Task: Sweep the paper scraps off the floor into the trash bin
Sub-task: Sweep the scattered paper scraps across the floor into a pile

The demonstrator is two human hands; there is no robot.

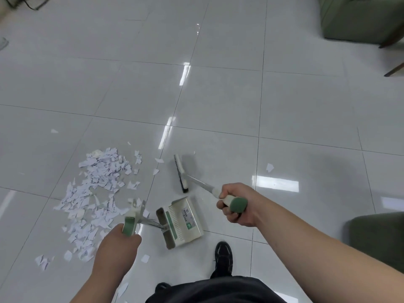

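Now the right hand [235, 205] is gripping the broom [181, 173] by its handle, the head sitting just beyond the dustpan [182, 221]. The left hand [119, 239] is clutching the dustpan's handle, while scraps [98, 189] are lying heaped on the floor [284, 106] to its left.

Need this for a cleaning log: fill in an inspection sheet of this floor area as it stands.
Surface: glossy grey tiled floor, light reflections.
Job's things: paper scraps heaped on the left; broom head right of the heap; dustpan near the person's shoe, no scraps seen in it; trash bin not seen.
Clutter: stray scrap alone on the right.
Hands: left hand grips the dustpan handle; right hand grips the broom handle.
Cables: nothing seen.
Surroundings: green seat top right; dark green object at right edge, unidentified.
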